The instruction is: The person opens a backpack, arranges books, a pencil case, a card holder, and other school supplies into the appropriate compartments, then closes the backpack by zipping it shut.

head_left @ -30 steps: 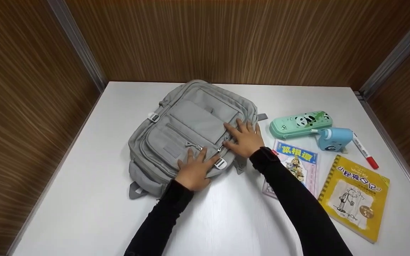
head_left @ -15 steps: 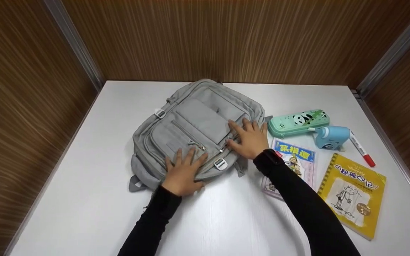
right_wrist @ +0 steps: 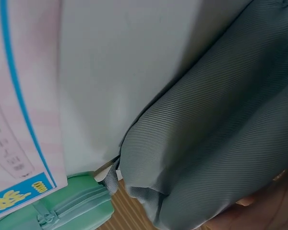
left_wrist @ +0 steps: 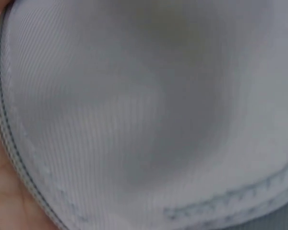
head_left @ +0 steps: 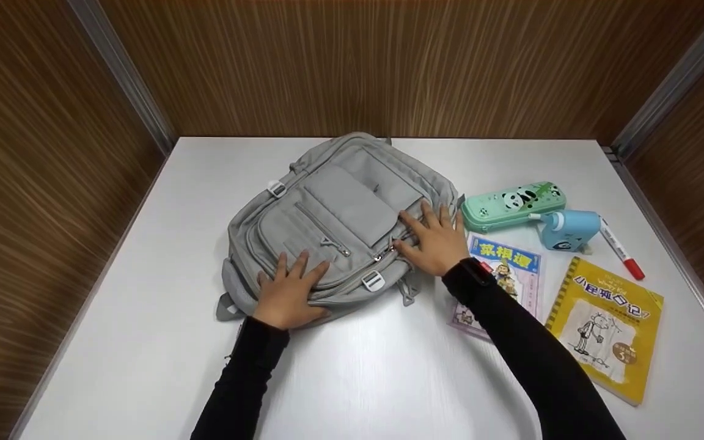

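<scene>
A grey backpack (head_left: 333, 214) lies flat on the white table (head_left: 388, 366), front pockets up. My left hand (head_left: 288, 293) rests flat on its near lower corner, fingers spread. My right hand (head_left: 434, 238) presses flat on its right side by the zipper, fingers straight. The left wrist view shows only grey backpack fabric (left_wrist: 149, 110) and a zipper edge, very close. In the right wrist view the backpack's side (right_wrist: 216, 143) bulges beside the table, with the pink book (right_wrist: 19, 129) and the green case (right_wrist: 62, 211) at the left.
Right of the backpack lie a green panda pencil case (head_left: 514, 205), a blue sharpener (head_left: 566, 229), a red-capped marker (head_left: 621, 250), a pink book (head_left: 505, 275) and a yellow book (head_left: 612, 324). Wooden walls enclose the table on three sides.
My left hand slid leftward along the backpack's near edge. The backpack turned slightly, and my right hand shifted a little right with it.
</scene>
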Tool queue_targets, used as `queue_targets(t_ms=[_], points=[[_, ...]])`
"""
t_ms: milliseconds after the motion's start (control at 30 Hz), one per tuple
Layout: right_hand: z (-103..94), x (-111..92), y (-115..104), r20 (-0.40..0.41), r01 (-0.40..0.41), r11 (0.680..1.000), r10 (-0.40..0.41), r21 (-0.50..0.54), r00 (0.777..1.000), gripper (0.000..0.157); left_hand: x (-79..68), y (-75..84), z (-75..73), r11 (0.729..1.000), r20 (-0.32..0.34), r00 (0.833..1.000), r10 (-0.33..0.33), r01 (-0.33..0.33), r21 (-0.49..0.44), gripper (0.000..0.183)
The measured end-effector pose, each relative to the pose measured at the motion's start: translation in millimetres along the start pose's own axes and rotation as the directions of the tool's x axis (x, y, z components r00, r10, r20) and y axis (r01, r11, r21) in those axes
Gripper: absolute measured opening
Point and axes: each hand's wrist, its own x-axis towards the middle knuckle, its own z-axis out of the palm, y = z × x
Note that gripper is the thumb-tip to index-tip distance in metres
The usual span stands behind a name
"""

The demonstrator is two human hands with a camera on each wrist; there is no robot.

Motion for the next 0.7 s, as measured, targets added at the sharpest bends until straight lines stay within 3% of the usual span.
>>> queue_targets(t_ms=[167,267,333,433,500,567,700], points=[[-8.3,-7,0,-0.054,0.026,0.999,-0.025,0.03,0.998,0.066,-0.6,0.5,-0.3,1.0,-0.019,1.0,0.02,-0.021,-0.014,0.086],[-15.5,-14,-3,-0.139,0.059,0.997,-0.053,0.04,0.989,0.063,-2.9,1.4,0.1,0.999,-0.038,0.999,0.029,-0.03,-0.02,0.086],[-19.6,-19,-6,-0.242,0.109,0.992,-0.092,0.059,0.966,0.055,-5.1,1.8,-0.4,0.999,-0.049,0.998,0.03,-0.031,-0.014,0.086],[-23.3,-30,-11,-0.398,0.215,0.974,-0.171,0.068,0.901,0.032,-8.7,1.6,-2.1,0.999,-0.072,0.997,0.034,-0.036,-0.02,0.087],[-23.7,-37,-16,-0.448,0.274,0.96,-0.223,0.052,0.866,0.02,-10.9,0.8,-3.8,0.999,-0.091,0.995,0.034,-0.036,-0.019,0.087],[-22.1,-45,-21,-0.421,0.296,0.955,-0.256,0.031,0.87,0.018,-12.9,-0.6,-4.8,0.999,-0.107,0.994,0.038,-0.041,-0.026,0.087],[-13.9,-57,-27,-0.235,0.272,0.962,-0.272,-0.033,0.933,0.025,-16.2,-3.3,-5.0,0.998,-0.104,0.993,0.05,-0.054,-0.034,0.085]])
